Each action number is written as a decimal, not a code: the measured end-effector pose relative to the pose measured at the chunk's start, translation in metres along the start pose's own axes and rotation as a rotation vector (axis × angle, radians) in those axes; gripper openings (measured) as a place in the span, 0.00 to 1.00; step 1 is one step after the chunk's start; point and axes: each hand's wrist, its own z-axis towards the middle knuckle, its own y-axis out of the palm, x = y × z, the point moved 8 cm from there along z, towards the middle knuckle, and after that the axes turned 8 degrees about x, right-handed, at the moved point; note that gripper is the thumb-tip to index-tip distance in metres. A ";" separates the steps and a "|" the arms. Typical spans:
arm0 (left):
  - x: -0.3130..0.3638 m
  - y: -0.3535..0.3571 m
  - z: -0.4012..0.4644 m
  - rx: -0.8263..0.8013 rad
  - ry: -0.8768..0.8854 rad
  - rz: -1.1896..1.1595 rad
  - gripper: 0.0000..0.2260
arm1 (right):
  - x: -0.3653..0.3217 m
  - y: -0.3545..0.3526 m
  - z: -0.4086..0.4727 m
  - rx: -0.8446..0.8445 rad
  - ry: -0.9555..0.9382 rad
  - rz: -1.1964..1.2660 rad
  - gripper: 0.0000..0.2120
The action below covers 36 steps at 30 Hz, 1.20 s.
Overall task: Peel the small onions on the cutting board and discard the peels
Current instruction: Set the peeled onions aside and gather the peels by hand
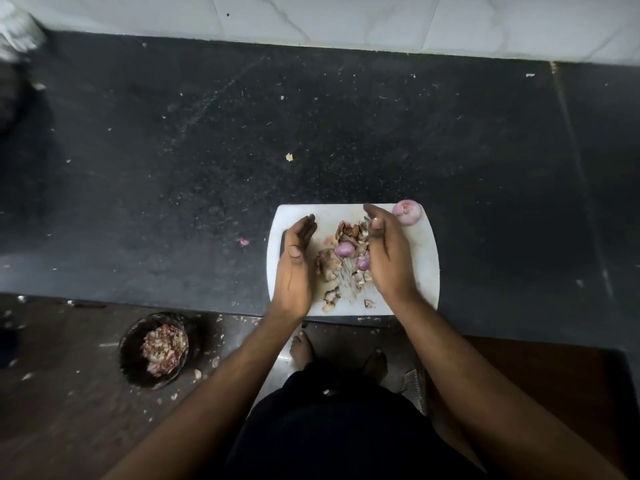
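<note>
Head view: I'm looking down at a white board at the near edge of a dark counter. Both hands are over the board, palms facing each other, w/ a heap of peels between them.

Left hand stands on edge near the board's left edge, fingers straight and together, thumb up; it grips nothing. Right hand stands on edge right of the heap, fingers lightly bent toward the far edge, thumb tucked in front; it holds nothing that I can see, and its palm side sits against the peels.

Onions: a big peeled one sits at the board's far right corner, just past the right fingertips. A small purple one lies mid-board among the peels. Another small one is just beside the right palm; can't tell if they touch. Peels are brown and dry, spread from the board's centre to its near edge, w/ a few scraps at the near edge.

On the floor left of and below the counter's near edge stands a dark bin w/ a mass of pinkish peel inside. Scraps lie scattered round it. A pink scrap lies on the counter left of the board. White tile wall runs along the counter's far edge. Bare feet show below the board.
</note>
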 end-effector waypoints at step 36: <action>0.010 0.005 -0.007 0.053 0.186 0.239 0.44 | -0.011 0.025 -0.035 -0.584 -0.825 -0.481 0.07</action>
